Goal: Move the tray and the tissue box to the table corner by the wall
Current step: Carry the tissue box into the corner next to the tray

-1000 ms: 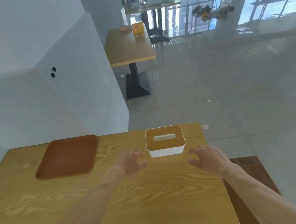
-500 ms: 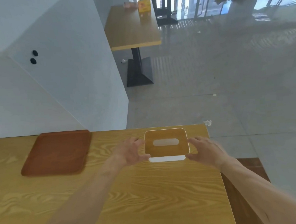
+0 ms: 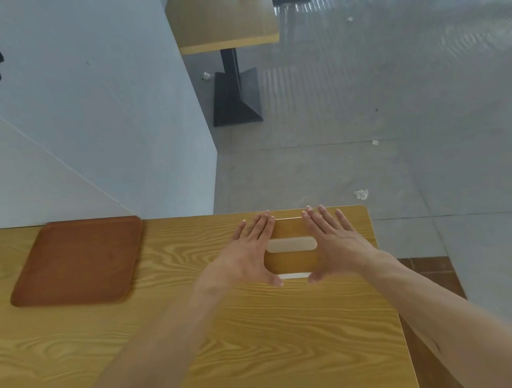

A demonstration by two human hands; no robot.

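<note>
The wooden table [image 3: 257, 337] is filling the lower half of the view, and its far edge is meeting a pale wall [image 3: 95, 128] on the left side. Beyond the table the grey tiled floor [image 3: 394, 125] is spreading out, and a second table [image 3: 226, 24] is standing there on a dark pedestal base. The brown tray [image 3: 79, 261] is lying flat on the table at the far left, with its far edge just beside the wall (it is well apart from both hands). The tissue box [image 3: 291, 257] is sitting near the far right corner of the table, seen from above, with a wooden lid, a pale oval slot and a thin white rim showing at the near and far edges. The left hand [image 3: 249, 254] is pressing against the left side of the box, with the fingers held straight and close together, pointing away from the person, and the thumb is curling around the near left corner. The right hand [image 3: 336, 246] is doing the same on the right side, the fingers a little spread, the thumb reaching to the near right corner. The two hands are holding the box between them. I cannot tell whether the box is resting on the table or is slightly lifted. Two small pieces of crumpled paper [image 3: 361, 194] are lying on the floor beyond the table corner.
</note>
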